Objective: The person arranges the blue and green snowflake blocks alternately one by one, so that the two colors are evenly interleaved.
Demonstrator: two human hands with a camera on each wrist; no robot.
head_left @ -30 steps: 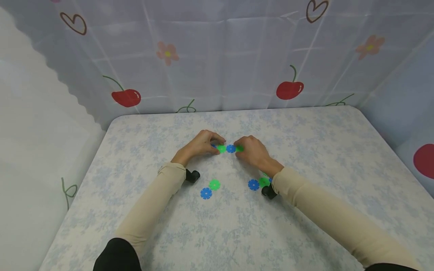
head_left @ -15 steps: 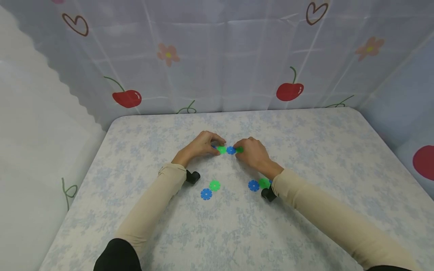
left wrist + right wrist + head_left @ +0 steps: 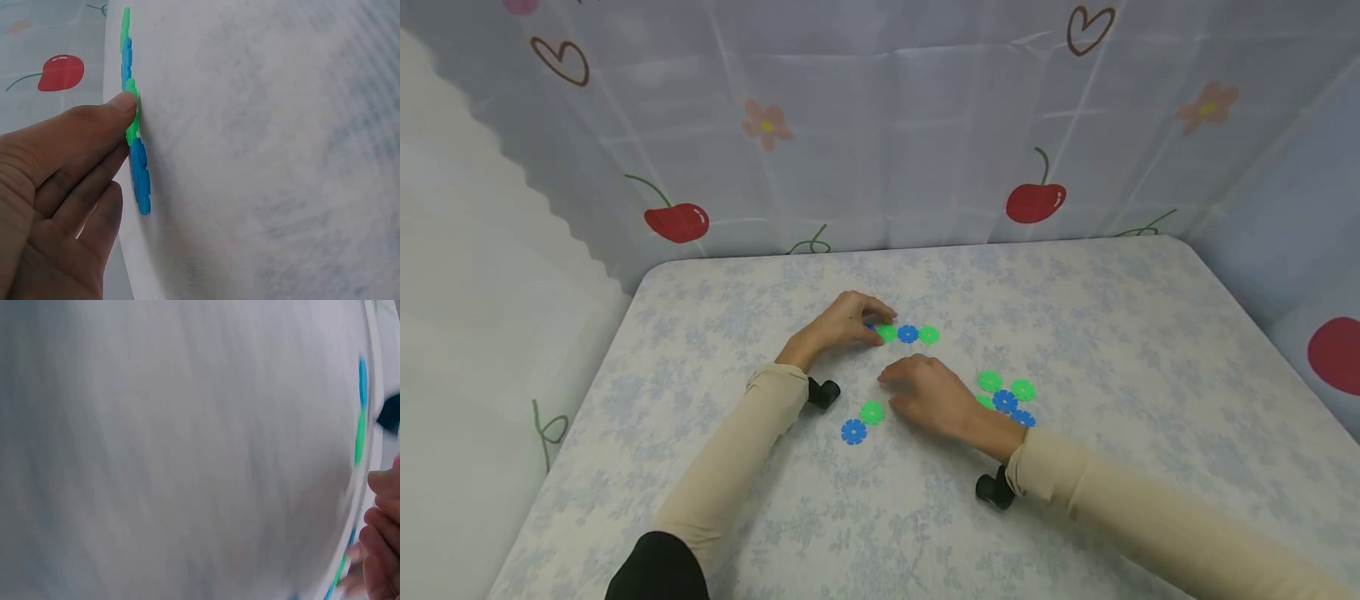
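Flat notched plastic discs lie on the cloth, like interlocking snowflake discs. My left hand (image 3: 838,323) pinches a green disc (image 3: 887,333) between thumb and fingers, in a row of linked discs. Beyond it to the right run a blue disc (image 3: 907,334) and another green disc (image 3: 928,335); the row's near blue disc (image 3: 142,178) shows below my fingers in the left wrist view. Over the table's middle, my right hand (image 3: 934,398) has loosely bent fingers and holds nothing visible. Left of its fingertips sit a linked green disc (image 3: 872,412) and blue disc (image 3: 853,432).
Several green and blue discs cluster right of the right hand, among them a blue disc (image 3: 1005,401) and a green disc (image 3: 1023,390). A pale floral cloth (image 3: 737,517) covers the table. A printed curtain (image 3: 887,150) hangs behind its far edge.
My right hand has let go of the green disc at the row's right end and come back toward me, uncovering more of the right cluster. The left hand keeps its place.
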